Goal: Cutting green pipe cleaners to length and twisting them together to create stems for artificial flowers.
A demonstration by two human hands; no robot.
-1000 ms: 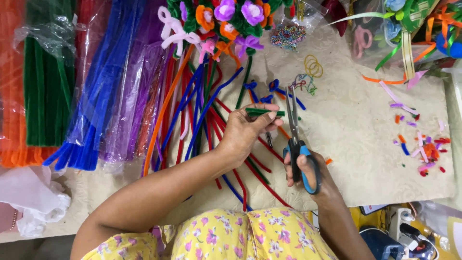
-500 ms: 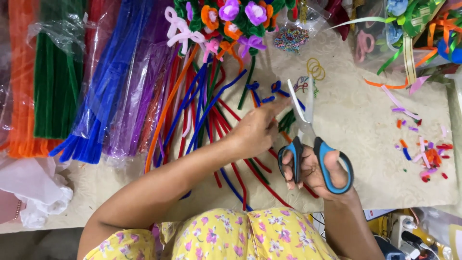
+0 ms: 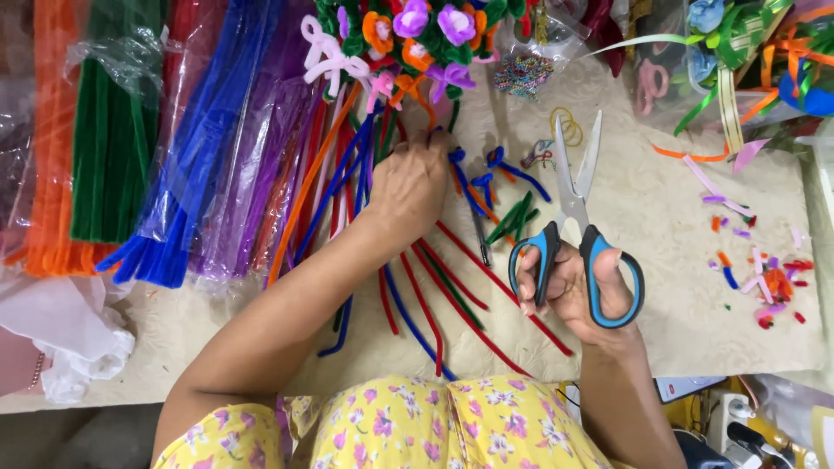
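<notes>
Left hand [image 3: 408, 187] reaches among loose pipe cleaners [image 3: 452, 295] on the tabletop [image 3: 660, 217], fingers curled, grip unclear. Right hand [image 3: 573, 291] clamps open scissors [image 3: 573, 234]. Seemingly picking a stem; cutting next needs it held steady.

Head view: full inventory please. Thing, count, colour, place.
scissors: one, blue and black handles, blades open, in the right hand
loose stems: many, red, blue, green, spread on the table centre
green pieces: a few, short, left of the scissors
stem packs: several bags, orange, green, blue, purple, table left
flower bunch: one, purple and orange blooms, top centre
scraps: many, mixed colours, table right
ribbons: several, green and orange, top right
white bag: one, lower left
table: one, cream cover
left hand: on the loose stems
right hand: fingers through the scissor handles
</notes>
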